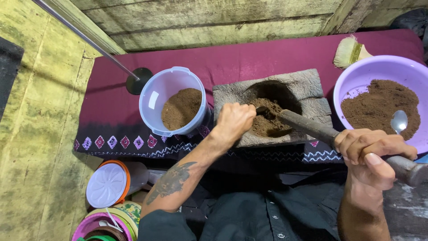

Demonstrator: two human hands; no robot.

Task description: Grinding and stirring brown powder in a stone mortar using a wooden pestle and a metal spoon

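Right hand [370,154] grips the pestle [307,126]; left hand [234,121] is closed over brown powder [267,120] in the mortar [272,111]. Likely mid-grinding; next stroke needs fingers clear.

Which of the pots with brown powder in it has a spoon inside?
The wide purple plastic bowl on the right: a metal spoon lies on its powder. The clear tub and grey stone mortar hold none.

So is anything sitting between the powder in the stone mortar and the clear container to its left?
Nothing visible. The clear container stands right beside the stone mortar, open-topped. The left hand rests on the mortar's near rim, in the brown powder; the right hand grips the pestle.
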